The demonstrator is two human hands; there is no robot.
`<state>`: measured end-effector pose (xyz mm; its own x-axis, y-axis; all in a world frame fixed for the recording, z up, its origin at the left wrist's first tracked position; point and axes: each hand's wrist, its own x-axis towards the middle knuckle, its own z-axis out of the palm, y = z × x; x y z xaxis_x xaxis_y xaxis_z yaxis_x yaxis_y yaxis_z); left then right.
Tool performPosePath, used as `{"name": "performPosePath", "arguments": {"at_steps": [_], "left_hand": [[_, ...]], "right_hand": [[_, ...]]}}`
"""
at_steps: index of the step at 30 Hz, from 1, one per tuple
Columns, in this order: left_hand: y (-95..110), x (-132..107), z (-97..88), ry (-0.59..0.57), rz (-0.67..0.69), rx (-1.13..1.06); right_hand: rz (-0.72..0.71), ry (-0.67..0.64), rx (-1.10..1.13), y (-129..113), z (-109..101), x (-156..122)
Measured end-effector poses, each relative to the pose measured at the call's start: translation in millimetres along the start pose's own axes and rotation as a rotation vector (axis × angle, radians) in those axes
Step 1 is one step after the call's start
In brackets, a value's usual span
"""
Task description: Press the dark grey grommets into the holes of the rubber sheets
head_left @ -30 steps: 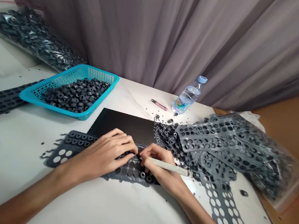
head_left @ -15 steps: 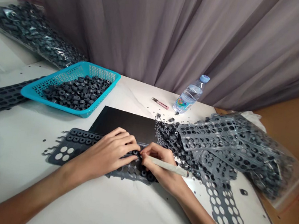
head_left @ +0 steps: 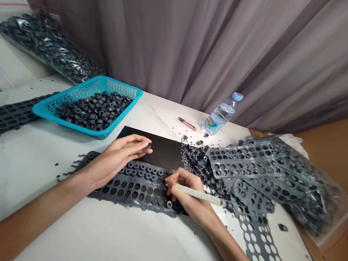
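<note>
Fingertips of the left hand point(head_left: 119, 157) pinch a small dark piece point(head_left: 149, 145) over a black mat point(head_left: 169, 152); the perforated sheet point(head_left: 137, 204) lies on their near side, running left to right. The right hand point(head_left: 188, 189), closer, grips a pale pen-like tool point(head_left: 197, 193) at its right end, on a white table point(head_left: 111, 243) before a curtain point(head_left: 161, 37).

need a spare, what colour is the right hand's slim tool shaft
The shaft is whitish; the head view shows it best.

L hand point(head_left: 121, 153) now up w/ pc point(head_left: 149, 145)
</note>
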<state>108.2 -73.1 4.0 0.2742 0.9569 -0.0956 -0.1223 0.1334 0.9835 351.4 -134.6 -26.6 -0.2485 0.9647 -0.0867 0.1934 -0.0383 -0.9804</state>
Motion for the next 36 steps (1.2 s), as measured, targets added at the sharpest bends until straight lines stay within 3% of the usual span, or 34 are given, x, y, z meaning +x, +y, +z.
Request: {"name": "performPosePath", "arguments": {"at_steps": [4,11,20,36], "left_hand": [[-2.7,-1.1,2.3,-0.078,-0.086,0.008],[5.0,-6.1,7.5,-0.094,-0.105,0.009],[-2.9,-12.3,13.5,-0.232,-0.233,-0.026],[-1.3,-14.2,16.5,-0.255,-0.207,0.055]], "right_hand": [[0.003,-0.001,0.029,-2.9,-4.0,2.4],[-0.01,0.057,-0.074,-0.1,-3.3,3.9],[-0.047,0.093,-0.139,-1.2,-3.1,5.2],[-0.051,0.074,-0.172,-1.7,-3.8,4.4]]}}
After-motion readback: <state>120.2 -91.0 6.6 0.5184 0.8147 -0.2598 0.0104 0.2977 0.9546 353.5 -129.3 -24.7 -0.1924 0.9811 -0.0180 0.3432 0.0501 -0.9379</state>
